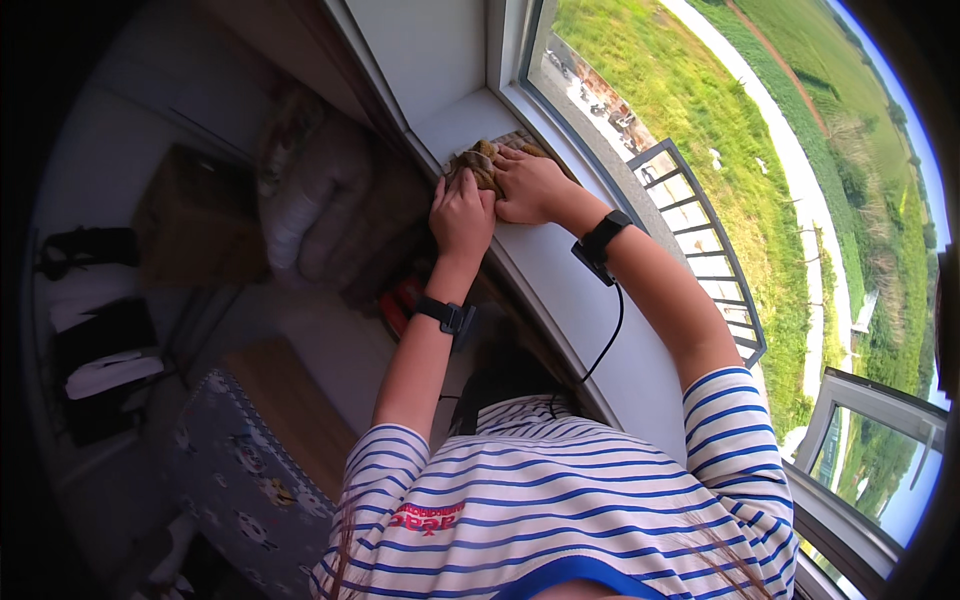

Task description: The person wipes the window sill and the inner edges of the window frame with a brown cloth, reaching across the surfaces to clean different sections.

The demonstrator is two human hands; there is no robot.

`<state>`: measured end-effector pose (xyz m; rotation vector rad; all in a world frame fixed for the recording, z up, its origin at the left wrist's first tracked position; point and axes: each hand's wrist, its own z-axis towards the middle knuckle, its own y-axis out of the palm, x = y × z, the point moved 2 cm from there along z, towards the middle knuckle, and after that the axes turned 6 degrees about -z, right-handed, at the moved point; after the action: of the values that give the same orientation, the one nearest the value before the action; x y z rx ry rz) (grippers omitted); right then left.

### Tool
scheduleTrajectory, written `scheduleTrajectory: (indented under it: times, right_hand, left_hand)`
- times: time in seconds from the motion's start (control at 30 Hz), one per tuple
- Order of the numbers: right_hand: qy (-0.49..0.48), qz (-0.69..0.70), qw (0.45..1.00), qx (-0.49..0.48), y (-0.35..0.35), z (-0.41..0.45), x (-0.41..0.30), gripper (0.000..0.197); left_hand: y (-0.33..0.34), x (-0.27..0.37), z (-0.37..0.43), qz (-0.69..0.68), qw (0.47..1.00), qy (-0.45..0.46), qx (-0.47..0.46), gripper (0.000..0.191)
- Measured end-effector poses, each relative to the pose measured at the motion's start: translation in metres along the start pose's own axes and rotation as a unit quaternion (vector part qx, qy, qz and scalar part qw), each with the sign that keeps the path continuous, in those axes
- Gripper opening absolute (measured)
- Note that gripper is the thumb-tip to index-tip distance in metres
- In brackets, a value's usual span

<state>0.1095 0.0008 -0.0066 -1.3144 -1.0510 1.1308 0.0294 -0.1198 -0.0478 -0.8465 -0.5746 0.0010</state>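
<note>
A bunched brown cloth (480,159) lies at the far part of the white windowsill (570,277), between the inner edge and the window frame. My left hand (463,214) rests on its near left side, with the fingertips on the folds at the sill's inner edge. Flat across the right part of the cloth lies my right hand (532,184), its fingers spread. Parts of the cloth under both palms are hidden. Each wrist wears a black strap with a device, and a black cable hangs from the right one (596,247).
To the right, the window stands open over a metal railing (701,217); an open window sash (862,450) is at lower right. Dim on the left are a cardboard box (199,217), folded bedding (322,202) and a patterned grey cloth (247,465) beside a wooden board (292,405).
</note>
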Motion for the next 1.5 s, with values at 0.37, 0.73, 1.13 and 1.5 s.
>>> scheduleTrajectory:
  times: [0.37,0.73,1.13,1.5]
  right_hand:
    - [0.145,0.102,0.984,0.016,0.032,0.04,0.004,0.078]
    - [0.402,0.115,0.908,0.018,0.014,-0.207,-0.098,0.085]
    - [0.717,0.048,0.676,0.163,0.003,-0.385,-0.206,0.048]
    - [0.75,0.027,0.646,0.143,-0.001,-0.404,-0.176,0.023]
  left_hand:
    - [-0.012,-0.04,0.059,0.008,0.995,-0.041,-0.094,0.037]
    - [-0.034,0.038,-0.05,-0.032,0.959,0.198,-0.203,0.042]
    - [-0.039,0.118,-0.058,-0.221,0.813,0.361,-0.399,0.03]
    - [0.017,0.133,-0.035,-0.212,0.797,0.334,-0.457,0.024]
